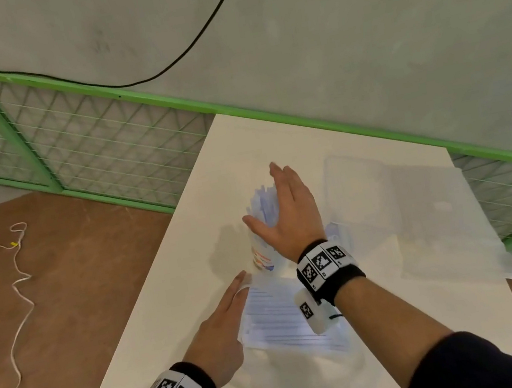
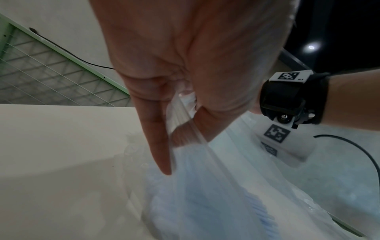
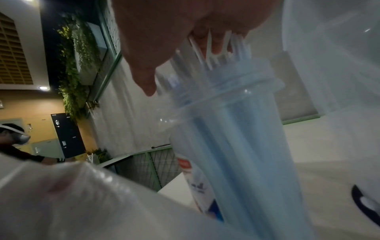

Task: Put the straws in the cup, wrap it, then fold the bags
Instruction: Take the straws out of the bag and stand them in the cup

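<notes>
The cup (image 1: pixel 263 253) stands upright on the table (image 1: pixel 172 309) — right hand (image 1: pixel 288 212), grip spread flat, atop its straws (image 3: pixel 222 53). Left wrist view alone shows the left hand (image 2: pixel 185 68) pinching a bag (image 2: pixel 216 186) beside the cup.

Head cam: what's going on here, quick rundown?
A person is loading straws into a clear cup on the white table. The right hand rests flat on the straw tops. The left hand pinches a plastic bag holding more straws. Another bag lies flat nearby.
</notes>
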Motion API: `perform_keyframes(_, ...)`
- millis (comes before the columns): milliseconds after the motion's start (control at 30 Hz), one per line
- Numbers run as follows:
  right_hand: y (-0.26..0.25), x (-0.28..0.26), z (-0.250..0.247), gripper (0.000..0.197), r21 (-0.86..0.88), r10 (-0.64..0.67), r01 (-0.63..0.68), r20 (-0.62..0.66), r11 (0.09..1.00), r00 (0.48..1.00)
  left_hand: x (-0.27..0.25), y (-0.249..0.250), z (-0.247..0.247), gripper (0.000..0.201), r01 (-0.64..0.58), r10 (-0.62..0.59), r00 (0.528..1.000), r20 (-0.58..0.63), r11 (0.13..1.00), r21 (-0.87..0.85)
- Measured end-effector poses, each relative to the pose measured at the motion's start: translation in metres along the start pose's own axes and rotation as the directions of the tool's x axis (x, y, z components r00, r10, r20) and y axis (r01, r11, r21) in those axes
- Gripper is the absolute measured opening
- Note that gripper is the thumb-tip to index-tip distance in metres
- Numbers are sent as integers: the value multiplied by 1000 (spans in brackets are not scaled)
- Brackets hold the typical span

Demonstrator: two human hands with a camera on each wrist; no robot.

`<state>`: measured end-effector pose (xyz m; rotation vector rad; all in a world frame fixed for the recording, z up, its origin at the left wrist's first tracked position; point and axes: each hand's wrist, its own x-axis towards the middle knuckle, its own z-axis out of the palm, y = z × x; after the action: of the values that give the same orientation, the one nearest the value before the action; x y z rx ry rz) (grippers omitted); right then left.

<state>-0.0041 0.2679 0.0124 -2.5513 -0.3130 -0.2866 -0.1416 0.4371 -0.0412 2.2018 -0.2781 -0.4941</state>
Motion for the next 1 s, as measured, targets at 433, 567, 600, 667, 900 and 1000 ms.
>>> perform_keyframes(433, -3, 0, 6, 61, -307, -178, 198, 93, 931, 980, -1, -2, 1, 102, -11, 11, 1000, -12, 1000, 10)
perform_keyframes(567, -5, -11, -10, 84, -232, -144, 162, 95, 959, 985, -2, -2, 1, 104, -4, 4, 1000, -14, 1000, 11)
perform_keyframes(600, -6, -18, -14, 84, -156, -107, 112, 39, 981, 993, -3, -2, 1, 104, -1, 1, 1000, -16, 1000, 10)
perform_keyframes(667, -8, -37, -19, 90, -4, 5, -5, -21, 1000, 1000, -3, -2, 0, 104, 1, -2, 1000, -17, 1000, -5)
perform_keyframes(900, 2, -33, 11, 120, -83, 122, -120, 23, 989, 992, -2, -1, 1, 104, 3, -3, 1000, 13, 1000, 27)
perform_keyframes(1000, 5, -5, 15, 119, -51, 126, -125, 25, 991, 992, -2, -1, 1, 104, 1, -2, 1000, 12, 999, 36)
